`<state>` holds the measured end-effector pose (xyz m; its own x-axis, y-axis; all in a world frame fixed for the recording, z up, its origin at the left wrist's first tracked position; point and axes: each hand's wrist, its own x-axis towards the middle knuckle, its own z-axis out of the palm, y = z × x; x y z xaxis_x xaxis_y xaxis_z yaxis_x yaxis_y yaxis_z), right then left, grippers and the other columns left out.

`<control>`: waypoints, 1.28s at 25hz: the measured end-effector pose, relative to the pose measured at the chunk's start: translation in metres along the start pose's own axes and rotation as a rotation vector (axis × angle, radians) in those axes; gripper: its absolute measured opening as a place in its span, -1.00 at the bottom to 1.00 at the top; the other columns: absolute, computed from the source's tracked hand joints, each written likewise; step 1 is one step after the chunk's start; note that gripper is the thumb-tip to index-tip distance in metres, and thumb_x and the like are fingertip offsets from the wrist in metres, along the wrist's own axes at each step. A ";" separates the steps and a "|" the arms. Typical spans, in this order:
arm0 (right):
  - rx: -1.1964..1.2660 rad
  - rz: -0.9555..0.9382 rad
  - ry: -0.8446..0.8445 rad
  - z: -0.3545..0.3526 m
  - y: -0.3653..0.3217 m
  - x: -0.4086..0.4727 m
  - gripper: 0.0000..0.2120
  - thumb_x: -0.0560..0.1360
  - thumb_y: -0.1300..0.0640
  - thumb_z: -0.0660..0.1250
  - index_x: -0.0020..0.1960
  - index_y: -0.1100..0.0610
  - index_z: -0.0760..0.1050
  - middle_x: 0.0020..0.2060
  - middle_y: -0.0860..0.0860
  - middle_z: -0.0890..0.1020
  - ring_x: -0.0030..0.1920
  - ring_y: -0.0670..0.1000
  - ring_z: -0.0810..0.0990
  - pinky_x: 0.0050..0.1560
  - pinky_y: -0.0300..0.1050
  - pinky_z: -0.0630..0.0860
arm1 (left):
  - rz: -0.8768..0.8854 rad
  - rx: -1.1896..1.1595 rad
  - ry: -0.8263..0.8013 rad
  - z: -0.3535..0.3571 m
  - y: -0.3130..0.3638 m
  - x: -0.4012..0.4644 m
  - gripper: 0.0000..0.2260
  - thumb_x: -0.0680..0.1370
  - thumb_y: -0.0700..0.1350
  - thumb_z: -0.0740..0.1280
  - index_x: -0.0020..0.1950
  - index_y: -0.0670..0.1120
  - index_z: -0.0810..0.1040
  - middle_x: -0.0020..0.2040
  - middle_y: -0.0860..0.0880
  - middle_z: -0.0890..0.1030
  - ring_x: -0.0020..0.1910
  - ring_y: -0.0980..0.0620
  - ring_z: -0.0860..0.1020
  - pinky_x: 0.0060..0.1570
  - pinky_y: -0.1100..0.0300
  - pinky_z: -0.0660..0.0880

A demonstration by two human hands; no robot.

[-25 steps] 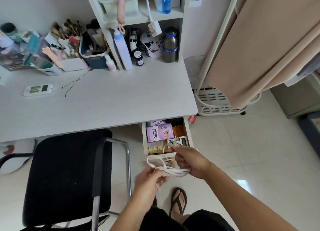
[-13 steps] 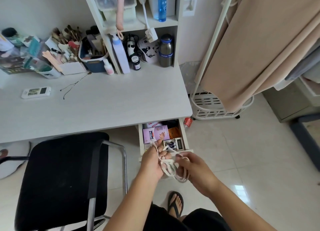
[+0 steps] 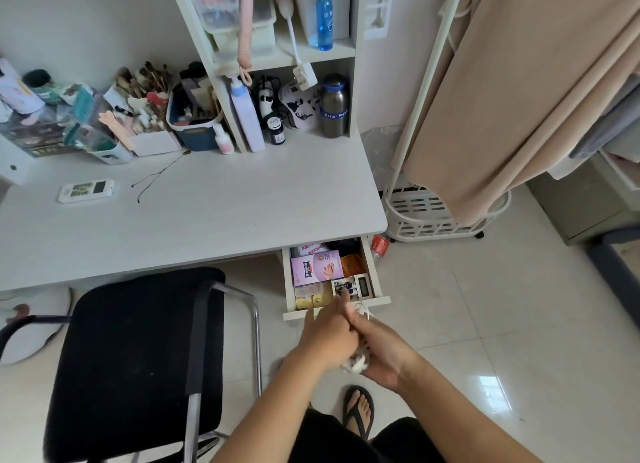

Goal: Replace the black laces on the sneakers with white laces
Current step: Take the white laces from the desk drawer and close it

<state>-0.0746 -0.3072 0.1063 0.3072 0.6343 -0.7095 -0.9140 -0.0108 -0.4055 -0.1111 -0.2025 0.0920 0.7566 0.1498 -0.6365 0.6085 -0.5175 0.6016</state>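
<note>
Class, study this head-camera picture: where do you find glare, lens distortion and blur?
Head view: glare patch on the glossy cream floor tiles; wide-angle bending curves the white desk edge and white metal clothes rack; slight softness on the bunched white laces between left hand and right hand.

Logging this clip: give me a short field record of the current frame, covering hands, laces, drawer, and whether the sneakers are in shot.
left hand: pressed against the right, fingers curled around the laces
right hand: cupped around the bundle
white laces: bunched up between both hands, a loop sticking out on top
drawer: pulled open under the desk, boxes inside
sneakers: none in view
chair: black, left of the hands
</note>
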 end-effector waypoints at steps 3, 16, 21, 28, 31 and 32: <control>-0.282 -0.022 0.053 -0.009 -0.008 -0.007 -0.60 0.44 -0.19 0.25 -0.12 0.18 0.43 -0.48 0.04 0.42 -0.55 -0.07 0.32 -0.62 -0.29 0.25 | 0.107 -0.370 -0.259 -0.024 -0.003 -0.009 -0.46 0.57 -0.09 0.28 0.49 0.13 0.15 0.37 0.10 0.40 0.27 0.18 0.41 0.20 0.29 0.35; -0.114 -0.156 0.137 -0.015 -0.016 0.020 -0.73 0.53 0.02 0.32 0.01 0.25 0.50 -0.44 0.11 0.52 -0.59 0.01 0.47 -0.58 -0.23 0.43 | -0.305 -1.237 -0.041 0.009 0.026 -0.004 -0.80 0.60 -0.08 0.26 -0.05 -0.20 0.54 -0.43 -0.05 0.46 -0.56 0.11 0.33 -0.63 0.32 0.17; 0.321 -0.193 0.373 -0.040 -0.026 0.043 -0.69 0.62 0.05 0.14 -0.27 0.13 0.34 -0.57 -0.02 0.35 -0.60 -0.08 0.36 -0.59 -0.26 0.34 | -0.400 -1.317 -0.022 0.004 0.004 0.011 -0.85 0.59 -0.18 0.25 0.02 -0.22 0.56 -0.21 -0.15 0.62 -0.31 -0.01 0.55 -0.50 0.26 0.48; 0.196 -0.040 0.475 -0.053 -0.022 0.060 -0.67 0.60 0.04 0.20 -0.29 0.11 0.26 -0.56 -0.03 0.20 -0.58 -0.09 0.15 -0.60 -0.27 0.16 | -0.569 -1.823 0.195 0.006 -0.047 0.069 -0.68 0.57 -0.05 0.24 0.25 -0.19 0.41 -0.04 -0.23 0.53 -0.10 -0.14 0.52 0.08 -0.01 0.46; 0.196 0.021 0.510 -0.059 -0.018 0.079 -0.70 0.60 0.04 0.19 -0.26 0.12 0.27 -0.57 -0.03 0.21 -0.60 -0.08 0.18 -0.61 -0.25 0.20 | -0.495 -1.949 0.206 -0.006 -0.046 0.086 -0.63 0.57 0.00 0.24 0.26 -0.22 0.43 0.17 -0.25 0.52 0.12 -0.19 0.52 0.22 -0.07 0.42; 0.199 0.035 0.527 -0.058 -0.019 0.087 -0.71 0.60 0.04 0.19 -0.25 0.12 0.27 -0.57 -0.02 0.21 -0.59 -0.08 0.19 -0.61 -0.25 0.21 | -0.484 -1.957 0.202 -0.012 -0.050 0.093 -0.60 0.56 0.03 0.25 0.25 -0.23 0.44 0.20 -0.25 0.52 0.14 -0.19 0.51 0.20 -0.06 0.44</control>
<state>-0.0155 -0.2962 0.0184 0.3200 0.1639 -0.9331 -0.9427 0.1538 -0.2962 -0.0682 -0.1531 0.0087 0.4108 0.1138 -0.9046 0.0139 0.9913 0.1310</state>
